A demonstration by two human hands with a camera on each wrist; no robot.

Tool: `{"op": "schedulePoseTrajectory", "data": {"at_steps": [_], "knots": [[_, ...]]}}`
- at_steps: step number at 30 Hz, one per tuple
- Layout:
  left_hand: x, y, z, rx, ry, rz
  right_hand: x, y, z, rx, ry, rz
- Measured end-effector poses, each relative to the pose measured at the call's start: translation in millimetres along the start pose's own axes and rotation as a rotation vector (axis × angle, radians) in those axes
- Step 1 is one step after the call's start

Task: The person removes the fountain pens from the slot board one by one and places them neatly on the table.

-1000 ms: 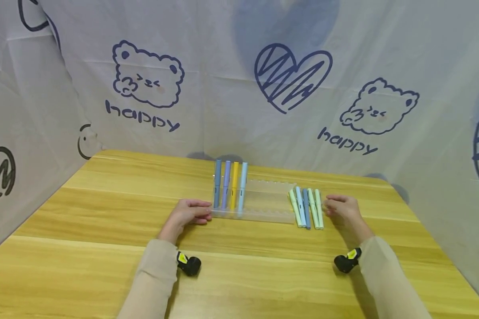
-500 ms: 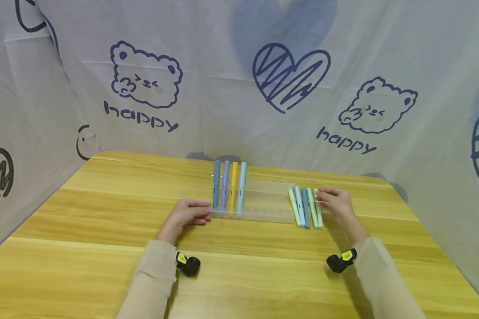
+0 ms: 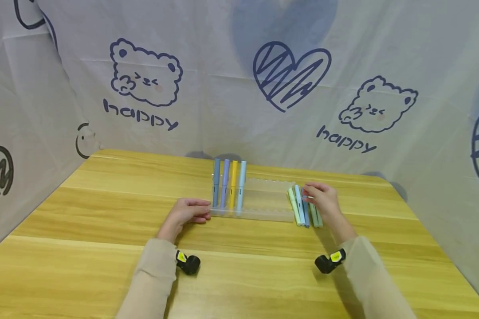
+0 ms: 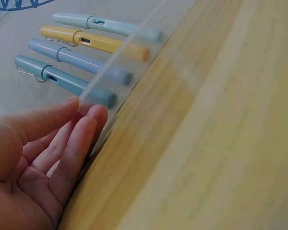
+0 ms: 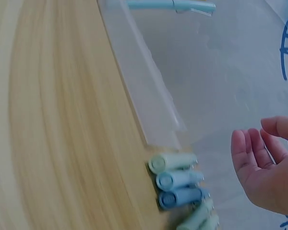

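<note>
A clear plastic pen rack (image 3: 269, 215) stands mid-table. In its left slots stand a dark blue pen (image 3: 216, 181), a purple pen (image 3: 225, 182), a yellow pen (image 3: 233, 181) and a light blue pen (image 3: 241, 186). My left hand (image 3: 188, 211) pinches the rack's front left corner between thumb and fingers, as the left wrist view shows. By the rack's right end lie several capped pens: a pale green pen (image 5: 170, 163), a light blue pen (image 5: 177, 179), a blue pen (image 5: 182, 196) and light green ones (image 5: 198, 218). My right hand (image 3: 323, 199) hovers over them, thumb and fingers apart, holding nothing.
The wooden table (image 3: 243, 274) meets a hanging white cloth (image 3: 223, 110) with drawn bears and hearts at the back and sides. Black wrist cameras sit on both sleeves.
My right hand has moved left, from the right side of the lying pens to over them, covering the upper ends of the right-hand ones. My left hand has stayed at the rack's corner.
</note>
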State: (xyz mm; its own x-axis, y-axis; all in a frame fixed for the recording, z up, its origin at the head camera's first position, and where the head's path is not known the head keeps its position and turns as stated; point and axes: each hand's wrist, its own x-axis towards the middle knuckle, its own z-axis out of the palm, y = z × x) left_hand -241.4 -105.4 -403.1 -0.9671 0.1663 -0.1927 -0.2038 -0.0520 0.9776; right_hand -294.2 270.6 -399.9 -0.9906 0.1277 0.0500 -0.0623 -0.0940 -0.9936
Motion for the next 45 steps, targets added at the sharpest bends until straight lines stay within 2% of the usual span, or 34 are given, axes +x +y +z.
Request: {"op": "schedulePoseTrajectory", "data": {"at_steps": [6,10,24,26,28,29,33,37,45], "knots": [[0.7,-0.3,-0.8,0.006,-0.009,0.005,-33.2,-35.7,39.5,0.056,-0.041,0.000],[0.3,-0.1,-1.6,0.012,-0.009,0.003,-40.1,-43.4,56.7,0.068,-0.047,0.032],[-1.2,0.7,-1.6,0.010,-0.004,0.006,-42.1,-27.5,95.3,0.078,-0.059,0.018],[-0.3,-1.0,-2.4,0.013,-0.007,0.018,-41.8,-24.4,100.5,0.070,-0.059,-0.007],[0.5,-2.4,-3.5,0.011,-0.013,0.031,-34.0,-12.4,100.5,0.106,-0.099,-0.051],[1.0,-3.7,-5.1,-0.005,-0.039,0.053,-29.9,-6.4,100.9,0.122,-0.116,-0.069],[0.6,-4.2,-5.5,-0.012,-0.044,0.062,-27.9,3.7,109.4,0.159,-0.154,-0.106],[-1.7,-0.8,-1.4,0.018,0.000,0.022,-44.3,-6.4,128.5,0.120,-0.128,-0.102],[-2.9,1.9,0.7,0.013,-0.001,-0.005,-51.7,-9.3,146.2,0.093,-0.097,-0.043]]}}
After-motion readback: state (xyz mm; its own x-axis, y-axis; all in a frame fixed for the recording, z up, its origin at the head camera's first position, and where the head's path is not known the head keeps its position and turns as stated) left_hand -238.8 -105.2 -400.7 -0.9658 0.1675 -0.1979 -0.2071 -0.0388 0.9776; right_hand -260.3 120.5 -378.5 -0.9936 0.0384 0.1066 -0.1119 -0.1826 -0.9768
